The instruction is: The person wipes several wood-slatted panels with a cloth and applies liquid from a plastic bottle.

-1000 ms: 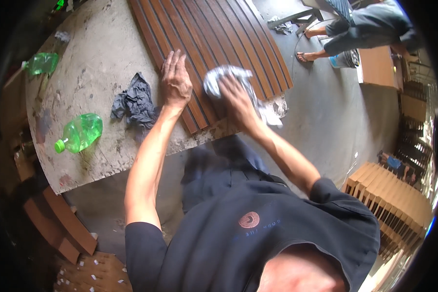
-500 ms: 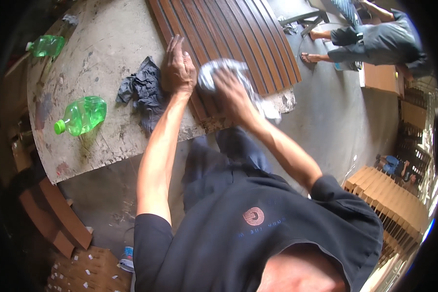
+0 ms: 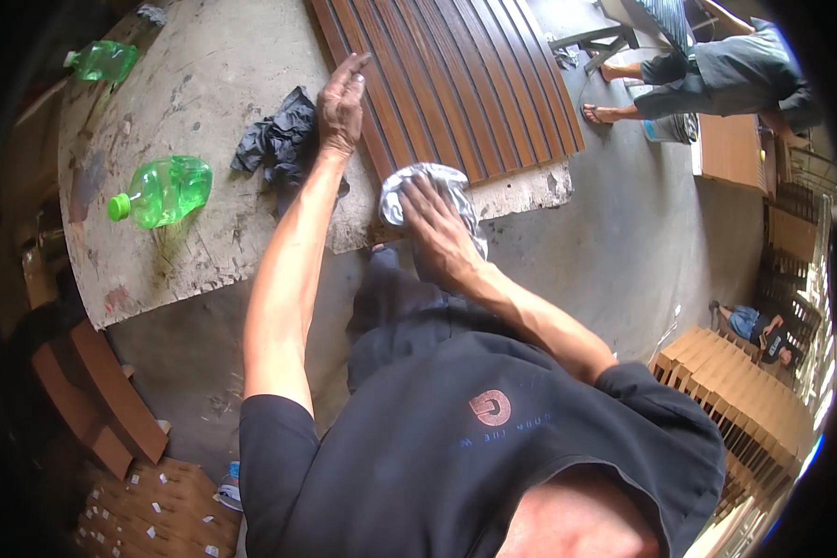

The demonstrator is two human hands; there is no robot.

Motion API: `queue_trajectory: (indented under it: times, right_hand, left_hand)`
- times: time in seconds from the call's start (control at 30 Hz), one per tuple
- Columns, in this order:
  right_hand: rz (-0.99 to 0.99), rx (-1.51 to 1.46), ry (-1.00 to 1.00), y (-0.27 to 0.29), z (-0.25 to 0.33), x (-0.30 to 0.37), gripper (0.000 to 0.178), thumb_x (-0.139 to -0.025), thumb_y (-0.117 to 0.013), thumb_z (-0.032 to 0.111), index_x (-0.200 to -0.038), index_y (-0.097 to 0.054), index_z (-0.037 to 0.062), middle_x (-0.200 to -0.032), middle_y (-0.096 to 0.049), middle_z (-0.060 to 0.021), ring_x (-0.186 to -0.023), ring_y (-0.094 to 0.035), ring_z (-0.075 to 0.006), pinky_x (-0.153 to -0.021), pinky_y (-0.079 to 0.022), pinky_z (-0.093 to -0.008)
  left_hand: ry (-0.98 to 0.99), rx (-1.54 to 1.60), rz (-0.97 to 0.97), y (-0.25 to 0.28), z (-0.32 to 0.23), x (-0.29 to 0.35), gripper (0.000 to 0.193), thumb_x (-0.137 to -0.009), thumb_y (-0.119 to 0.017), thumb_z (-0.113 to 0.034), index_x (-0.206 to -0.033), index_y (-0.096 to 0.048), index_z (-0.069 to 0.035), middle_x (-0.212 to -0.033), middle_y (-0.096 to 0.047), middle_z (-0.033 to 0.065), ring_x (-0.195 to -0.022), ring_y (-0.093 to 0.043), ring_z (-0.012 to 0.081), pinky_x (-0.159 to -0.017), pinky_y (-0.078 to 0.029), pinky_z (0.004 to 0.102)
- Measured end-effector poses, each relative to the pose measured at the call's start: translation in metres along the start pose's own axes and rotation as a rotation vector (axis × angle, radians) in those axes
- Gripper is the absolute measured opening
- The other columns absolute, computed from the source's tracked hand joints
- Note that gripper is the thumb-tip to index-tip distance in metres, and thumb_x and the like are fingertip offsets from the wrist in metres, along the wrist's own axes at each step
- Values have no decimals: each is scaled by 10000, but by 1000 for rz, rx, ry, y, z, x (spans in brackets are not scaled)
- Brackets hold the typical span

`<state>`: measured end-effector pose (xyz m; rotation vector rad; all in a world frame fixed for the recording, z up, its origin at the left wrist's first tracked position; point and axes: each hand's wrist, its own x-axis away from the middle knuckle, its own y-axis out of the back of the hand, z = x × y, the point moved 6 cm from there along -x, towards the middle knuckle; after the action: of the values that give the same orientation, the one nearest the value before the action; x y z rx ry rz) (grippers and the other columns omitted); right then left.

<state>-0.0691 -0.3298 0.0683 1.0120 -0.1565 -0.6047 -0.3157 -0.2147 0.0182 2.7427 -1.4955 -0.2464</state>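
Observation:
A brown slatted wooden panel [image 3: 456,84] with dark grooves lies on the worn worktable [image 3: 214,102]. My left hand [image 3: 342,107] rests against the panel's left edge, its fingers stretched out and holding nothing. Under my right hand [image 3: 440,228] is a crumpled whitish-grey cloth [image 3: 405,191], held beneath the palm and fingers at the panel's near end. A crumpled black cloth or paper [image 3: 284,139] lies left of my left hand, partly behind my forearm.
Two green bottles, a nearer one [image 3: 170,191] and a farther one [image 3: 105,61], lie on the table's left. Another person [image 3: 716,74] stands at the upper right, and someone else [image 3: 763,330] is farther right. Stacked brown boards [image 3: 735,391] stand at lower right.
My right hand and the cloth have come nearer to me, to the panel's near edge. My left hand has shifted slightly away along the panel's left edge.

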Motion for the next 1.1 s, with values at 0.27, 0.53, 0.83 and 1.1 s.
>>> queue_trajectory:
  times: [0.27,0.53,0.83,1.1]
  right_hand:
    - [-199,15,75,-6,-51,-113,625,-867,-628,-21,-1488,-562,-44,-1578,-520,-285,-1530,-431,-499,-1203,-410,-594]
    - [12,-29,13,15,-41,-36,653,-914,-715,80,-1533,-537,-27,-1631,-497,-257,-1583,-392,-462,-1285,-321,-605]
    - [-334,-59,127,40,-117,-162,513,-916,-644,20,-1422,-597,-46,-1495,-576,-296,-1412,-527,-509,-1165,-437,-604]
    - [-133,95,32,43,-160,-78,718,-882,-663,-13,-1577,-486,-32,-1648,-449,-291,-1590,-356,-491,-1247,-365,-622]
  left_hand:
    - [106,221,74,-2,-4,-18,385,-1111,-486,-185,-1378,-754,-110,-1469,-714,103,-1408,-619,254,-1241,-450,411]
    - [-221,-194,-298,-2,-5,18,421,-1080,-488,-232,-1401,-706,-69,-1491,-667,198,-1480,-542,395,-1217,-448,486]
    - [-277,-544,-163,-28,-27,12,407,-1063,-466,-112,-1381,-669,41,-1437,-680,233,-1437,-571,440,-1234,-434,493]
    - [-362,-662,-119,-31,-35,9,400,-1061,-464,-109,-1362,-671,54,-1453,-662,241,-1459,-543,462,-1249,-422,547]
